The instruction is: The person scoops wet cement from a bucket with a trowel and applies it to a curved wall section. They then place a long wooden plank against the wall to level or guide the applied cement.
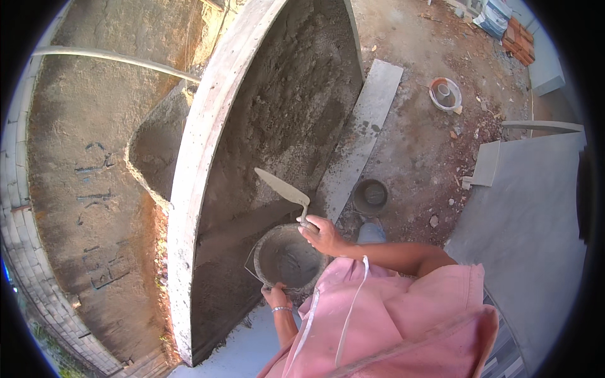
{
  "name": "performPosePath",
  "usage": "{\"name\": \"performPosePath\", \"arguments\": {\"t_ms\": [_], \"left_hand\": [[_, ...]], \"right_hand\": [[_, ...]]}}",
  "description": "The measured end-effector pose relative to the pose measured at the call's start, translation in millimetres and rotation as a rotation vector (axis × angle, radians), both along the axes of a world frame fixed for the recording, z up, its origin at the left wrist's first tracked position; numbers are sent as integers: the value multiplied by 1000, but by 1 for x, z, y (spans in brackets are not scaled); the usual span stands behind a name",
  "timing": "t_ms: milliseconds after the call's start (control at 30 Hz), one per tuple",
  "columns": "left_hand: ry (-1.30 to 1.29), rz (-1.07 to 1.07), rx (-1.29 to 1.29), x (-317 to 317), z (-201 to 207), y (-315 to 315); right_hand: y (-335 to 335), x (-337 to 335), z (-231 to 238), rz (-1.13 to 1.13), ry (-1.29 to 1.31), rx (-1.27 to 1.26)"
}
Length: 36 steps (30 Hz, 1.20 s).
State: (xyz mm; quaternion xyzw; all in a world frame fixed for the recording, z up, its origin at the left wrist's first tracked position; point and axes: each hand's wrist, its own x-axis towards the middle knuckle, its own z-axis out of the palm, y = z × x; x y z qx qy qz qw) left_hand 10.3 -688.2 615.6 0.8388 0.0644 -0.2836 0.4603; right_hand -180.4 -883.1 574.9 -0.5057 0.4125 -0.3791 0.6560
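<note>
The person near me wears a loose pink top [391, 309] with a short sleeve [450, 280] and two long white drawstrings [365, 268], a pale beaded-looking bracelet [282, 309] at the left wrist, and light blue-grey legwear [372, 233] showing below.

There are two hands [276, 295] [326, 237], one trowel [282, 187], three buckets [259, 250] [360, 194] [457, 96].

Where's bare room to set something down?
Dirt between the plank and white-rimmed tub, beyond the small bucket: mostly bare. The plank's middle too, though spattered. Crowded: around the large bucket, left hand at its rim, right hand gripping the trowel close by.
</note>
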Motion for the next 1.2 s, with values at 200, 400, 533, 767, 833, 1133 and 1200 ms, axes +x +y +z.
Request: {"name": "performPosePath", "arguments": {"t_ms": [200,400,533,767,833,1133,1200], "left_hand": [[-175,-354,-96,-50,6,-60],[-264,-592,-149,-46,34,-70],[-279,-623,-213,-41,43,-63],[-379,-631,-197,-33,50,-21],[-347,-562,-169,-21,52,-1],[-220,-493,-121,5,39,88],[-224,-469,-127,13,28,105]], "right_hand": [[11,-89,-17,765,578,-189],[20,-56,3,742,914,-498],[9,-65,46,986,817,-386],[64,-25,78,926,1004,-538],[80,-20,82,1089,937,-573],[154,16,78,1324,1080,-586],[162,23,74,1326,950,-235]]}}
